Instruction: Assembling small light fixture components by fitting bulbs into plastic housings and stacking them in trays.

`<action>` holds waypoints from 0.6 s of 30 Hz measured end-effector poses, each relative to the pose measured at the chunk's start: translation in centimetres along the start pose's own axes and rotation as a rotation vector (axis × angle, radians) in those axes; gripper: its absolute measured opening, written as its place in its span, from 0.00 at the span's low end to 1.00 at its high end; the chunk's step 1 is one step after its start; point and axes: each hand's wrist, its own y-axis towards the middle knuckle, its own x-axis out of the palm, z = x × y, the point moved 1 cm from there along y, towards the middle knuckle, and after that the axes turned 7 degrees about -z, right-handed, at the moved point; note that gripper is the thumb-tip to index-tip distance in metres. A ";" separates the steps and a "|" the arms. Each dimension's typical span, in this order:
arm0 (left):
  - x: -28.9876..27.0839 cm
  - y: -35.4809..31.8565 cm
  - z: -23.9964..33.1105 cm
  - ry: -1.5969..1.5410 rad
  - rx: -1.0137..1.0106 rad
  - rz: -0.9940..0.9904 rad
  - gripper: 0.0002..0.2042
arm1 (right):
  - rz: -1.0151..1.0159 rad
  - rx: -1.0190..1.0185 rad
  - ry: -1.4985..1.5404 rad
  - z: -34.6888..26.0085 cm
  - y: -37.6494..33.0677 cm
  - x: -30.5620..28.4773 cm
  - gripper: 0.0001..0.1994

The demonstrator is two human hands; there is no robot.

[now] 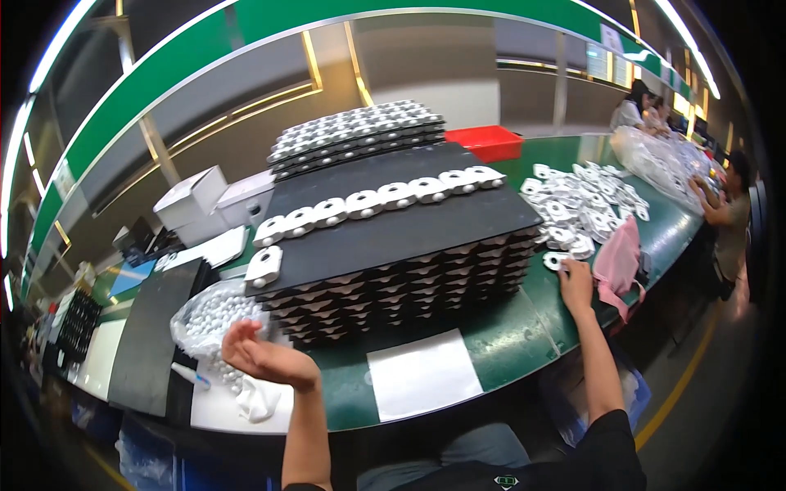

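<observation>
My right hand [576, 283] pinches a white plastic part [556, 260] with a dark round hole, at the near edge of a loose heap of similar white parts [585, 200]. My left hand [266, 358] is raised with its palm turned up and fingers apart, and nothing shows in it. Just beyond it a clear plastic bag [190, 326] holds many small white balls [219, 317]. In front of me stands a tall stack of black trays [401, 282]. A row of white parts [364, 204] crosses its top board, and a single white part [264, 267] sits at the near left corner.
More filled trays [352, 135] are piled behind, beside a red bin [487, 143]. A white paper sheet [424, 374] lies on the green table [524, 344]. At right are a pink bag [618, 258] and other people working. White boxes [192, 200] stand at left.
</observation>
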 end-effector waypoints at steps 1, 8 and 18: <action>-0.6 1.3 -0.3 0.032 0.012 0.002 0.08 | 0.014 -0.017 -0.019 0.4 0.2 -0.1 0.08; -6.3 10.1 -9.3 0.455 -0.278 -0.457 0.06 | 0.107 0.038 0.155 0.9 -0.5 -0.3 0.06; -11.4 11.9 -18.3 1.278 -0.464 -1.389 0.31 | -0.096 -0.059 0.232 -3.2 -4.0 -2.0 0.16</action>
